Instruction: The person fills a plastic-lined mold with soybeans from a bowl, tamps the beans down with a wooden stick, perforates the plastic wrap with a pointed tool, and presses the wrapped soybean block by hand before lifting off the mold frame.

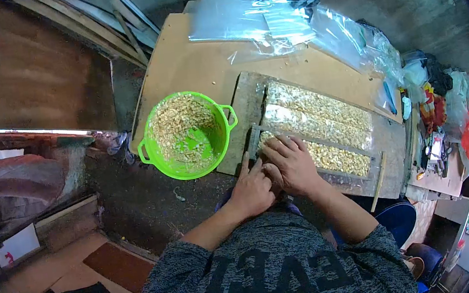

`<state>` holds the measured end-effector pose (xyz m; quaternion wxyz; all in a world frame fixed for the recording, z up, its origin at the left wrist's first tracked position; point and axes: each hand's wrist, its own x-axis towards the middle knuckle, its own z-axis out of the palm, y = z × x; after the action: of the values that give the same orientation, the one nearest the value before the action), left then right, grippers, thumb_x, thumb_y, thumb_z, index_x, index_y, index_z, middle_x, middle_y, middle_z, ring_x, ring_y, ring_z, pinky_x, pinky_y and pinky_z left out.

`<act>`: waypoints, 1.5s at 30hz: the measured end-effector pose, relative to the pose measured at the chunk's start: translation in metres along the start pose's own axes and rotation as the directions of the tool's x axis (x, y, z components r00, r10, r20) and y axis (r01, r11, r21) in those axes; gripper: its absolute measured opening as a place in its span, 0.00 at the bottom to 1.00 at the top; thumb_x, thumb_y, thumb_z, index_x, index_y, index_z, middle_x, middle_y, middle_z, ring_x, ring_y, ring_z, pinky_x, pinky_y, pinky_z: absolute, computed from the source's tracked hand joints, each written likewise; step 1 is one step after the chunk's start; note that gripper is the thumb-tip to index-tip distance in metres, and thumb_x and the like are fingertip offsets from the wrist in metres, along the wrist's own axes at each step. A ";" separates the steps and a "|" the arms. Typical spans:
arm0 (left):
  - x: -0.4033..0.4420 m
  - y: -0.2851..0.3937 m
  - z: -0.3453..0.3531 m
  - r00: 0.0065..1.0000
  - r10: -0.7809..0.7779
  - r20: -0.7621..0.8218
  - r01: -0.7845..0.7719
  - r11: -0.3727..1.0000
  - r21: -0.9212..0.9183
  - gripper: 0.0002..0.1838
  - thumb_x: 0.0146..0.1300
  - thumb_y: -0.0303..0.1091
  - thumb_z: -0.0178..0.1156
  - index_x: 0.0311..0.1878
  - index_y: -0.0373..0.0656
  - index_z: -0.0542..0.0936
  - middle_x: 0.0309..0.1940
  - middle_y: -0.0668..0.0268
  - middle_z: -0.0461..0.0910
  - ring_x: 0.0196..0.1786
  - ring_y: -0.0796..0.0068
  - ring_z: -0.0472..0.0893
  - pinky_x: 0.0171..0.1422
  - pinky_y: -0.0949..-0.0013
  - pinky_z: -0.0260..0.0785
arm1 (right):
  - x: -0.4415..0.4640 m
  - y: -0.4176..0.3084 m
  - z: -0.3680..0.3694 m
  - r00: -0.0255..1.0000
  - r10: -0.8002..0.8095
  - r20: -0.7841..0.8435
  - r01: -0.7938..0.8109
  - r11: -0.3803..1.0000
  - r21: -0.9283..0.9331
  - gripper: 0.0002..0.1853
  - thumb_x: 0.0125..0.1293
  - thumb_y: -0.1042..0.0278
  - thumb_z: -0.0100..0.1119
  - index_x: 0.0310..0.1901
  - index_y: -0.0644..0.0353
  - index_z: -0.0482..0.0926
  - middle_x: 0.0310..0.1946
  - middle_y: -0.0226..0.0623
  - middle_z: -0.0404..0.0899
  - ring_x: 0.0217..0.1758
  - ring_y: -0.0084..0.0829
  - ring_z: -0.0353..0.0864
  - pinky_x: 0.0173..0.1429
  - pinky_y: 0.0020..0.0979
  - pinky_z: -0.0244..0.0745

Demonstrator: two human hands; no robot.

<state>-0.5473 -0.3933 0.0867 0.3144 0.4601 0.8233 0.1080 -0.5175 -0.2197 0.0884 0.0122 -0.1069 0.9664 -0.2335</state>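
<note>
The near row of pale bits (340,159) is lying along the near side of the wooden board (390,160), and its left end is being covered by the right hand (295,165). It seems that the bits are being patted flat there, and such work is calling for even, gentle pushing close to the dark bar (254,142) at the board's left part. The right hand is being held open, palm down, with its fingers spread and pointing up the board. The left hand (252,190) is being kept just beside it at the board's near edge, with one finger being stretched toward the bar and the others being curled; whether anything is being gripped cannot be told. Both arms are being reached in from the near side. More rows (316,115) are lying farther in on the board. Left of the board, loose bits are being held in a green basket (157,167). A thin stick (378,182) is resting at the board's right part, and clear plastic bags (265,21) are lying beyond its far side.
</note>
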 end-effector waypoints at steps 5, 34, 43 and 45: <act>-0.021 -0.011 0.030 0.881 0.024 -0.472 -0.155 0.958 -0.240 0.30 0.65 0.40 0.58 0.67 0.33 0.73 0.70 0.46 0.68 0.77 0.43 0.61 0.81 0.35 0.41 | -0.013 0.007 0.000 0.996 0.077 0.054 -0.068 0.986 -0.152 0.26 0.71 0.49 0.54 0.65 0.54 0.75 0.67 0.37 0.74 0.76 0.43 0.64 0.81 0.54 0.46; 0.018 -0.021 0.030 0.898 -0.065 -0.435 -0.011 0.985 -0.171 0.38 0.74 0.53 0.50 0.80 0.42 0.57 0.81 0.48 0.49 0.81 0.31 0.43 0.82 0.39 0.37 | -0.234 0.096 -0.017 0.230 0.792 -0.565 -0.831 0.463 0.310 0.29 0.74 0.68 0.49 0.73 0.69 0.61 0.73 0.59 0.60 0.77 0.57 0.56 0.80 0.48 0.49; 0.016 -0.020 0.026 0.907 -0.058 -0.418 -0.022 0.983 -0.183 0.38 0.73 0.49 0.52 0.80 0.43 0.56 0.82 0.49 0.46 0.81 0.31 0.40 0.83 0.40 0.36 | -0.241 0.105 0.004 0.426 0.769 -0.477 -0.727 0.604 0.325 0.31 0.73 0.60 0.51 0.72 0.69 0.63 0.74 0.61 0.59 0.79 0.59 0.53 0.82 0.51 0.42; 0.016 -0.021 0.028 0.913 -0.070 -0.401 0.002 0.986 -0.168 0.38 0.73 0.48 0.52 0.80 0.44 0.56 0.82 0.49 0.46 0.81 0.32 0.40 0.83 0.40 0.37 | -0.230 0.092 -0.011 0.475 0.758 -0.447 -0.736 0.620 0.270 0.31 0.73 0.60 0.51 0.73 0.67 0.63 0.75 0.60 0.58 0.79 0.59 0.52 0.82 0.52 0.41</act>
<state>-0.5508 -0.3946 0.0487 0.1755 0.3852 0.8671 0.2624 -0.3120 -0.0864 0.0502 -0.1475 0.3922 0.8747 -0.2436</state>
